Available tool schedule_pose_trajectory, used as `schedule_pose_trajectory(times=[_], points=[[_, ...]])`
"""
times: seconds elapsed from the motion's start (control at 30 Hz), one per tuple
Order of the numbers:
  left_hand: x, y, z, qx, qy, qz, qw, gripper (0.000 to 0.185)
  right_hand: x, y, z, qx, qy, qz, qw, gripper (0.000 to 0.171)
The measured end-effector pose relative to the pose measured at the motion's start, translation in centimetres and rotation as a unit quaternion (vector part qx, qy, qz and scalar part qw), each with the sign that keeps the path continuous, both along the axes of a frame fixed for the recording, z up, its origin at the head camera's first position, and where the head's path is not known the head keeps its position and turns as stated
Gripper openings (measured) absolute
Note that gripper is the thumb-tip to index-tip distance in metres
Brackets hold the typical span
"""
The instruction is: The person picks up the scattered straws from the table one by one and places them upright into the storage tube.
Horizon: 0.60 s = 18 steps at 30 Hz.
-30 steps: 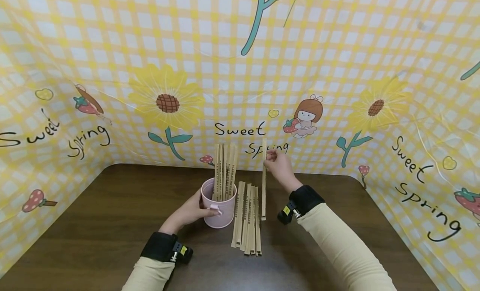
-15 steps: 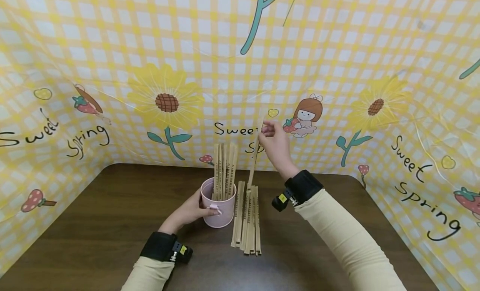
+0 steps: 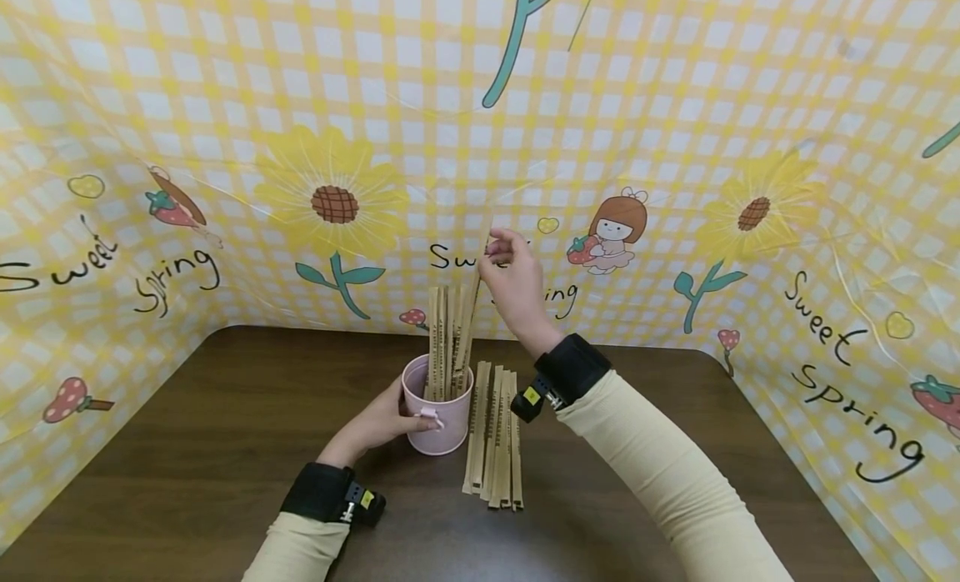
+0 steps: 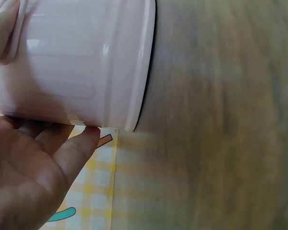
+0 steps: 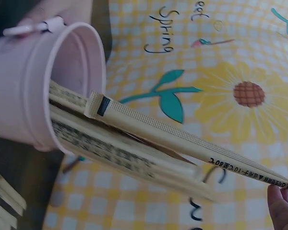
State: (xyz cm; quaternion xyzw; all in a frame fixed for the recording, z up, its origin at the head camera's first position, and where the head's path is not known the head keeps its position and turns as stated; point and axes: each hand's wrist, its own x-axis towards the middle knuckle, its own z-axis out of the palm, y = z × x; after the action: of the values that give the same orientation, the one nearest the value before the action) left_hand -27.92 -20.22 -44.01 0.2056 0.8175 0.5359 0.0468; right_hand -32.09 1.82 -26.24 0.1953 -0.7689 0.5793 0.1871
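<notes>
A small pale pink bucket (image 3: 442, 439) stands upright on the table. My left hand (image 3: 381, 417) grips its left side, thumb near the handle's lug; in the left wrist view the fingers wrap the bucket wall (image 4: 72, 62). Several paper-wrapped straws (image 3: 441, 340) stand in the bucket. Above and to the right, my right hand (image 3: 517, 286) pinches the top part of another paper-wrapped straw (image 5: 158, 139). That straw slants down to the left, its lower end with a dark mark overlapping the bucket's mouth in the right wrist view.
Right of the bucket lies a loose row of several paper-wrapped straws (image 3: 495, 440) on the brown wooden table (image 3: 187, 474). A yellow checked cloth (image 3: 420, 190) with flowers and lettering surrounds the table at the back and sides.
My right hand has lifted the pinched straw and carried it left, from beyond the row of straws to over the bucket. My left hand stays on the bucket.
</notes>
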Motion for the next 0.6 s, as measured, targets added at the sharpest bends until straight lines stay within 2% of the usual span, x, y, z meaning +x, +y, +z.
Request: schedule_pose_trajectory(times=[0.1,0.23,0.43,0.6], points=[[0.0,-0.1,0.0,0.0,-0.003,-0.001,1.0,0.103,0.2,-1.0,-1.0,-0.003,-0.001,0.0,1.0,0.043],[0.2,0.0,0.0,-0.003,-0.007,-0.001,1.0,0.103,0.3,-2.0,-3.1,0.003,0.019,-0.007,1.0,0.039],[0.2,0.1,-0.1,-0.009,-0.013,0.0,0.9999,0.102,0.6,-2.6,-6.4,0.046,0.012,-0.007,0.999,0.039],[0.1,0.0,0.1,-0.007,-0.013,0.0,0.9999,0.103,1.0,-2.8,-8.3,0.064,0.018,0.002,0.998,0.038]])
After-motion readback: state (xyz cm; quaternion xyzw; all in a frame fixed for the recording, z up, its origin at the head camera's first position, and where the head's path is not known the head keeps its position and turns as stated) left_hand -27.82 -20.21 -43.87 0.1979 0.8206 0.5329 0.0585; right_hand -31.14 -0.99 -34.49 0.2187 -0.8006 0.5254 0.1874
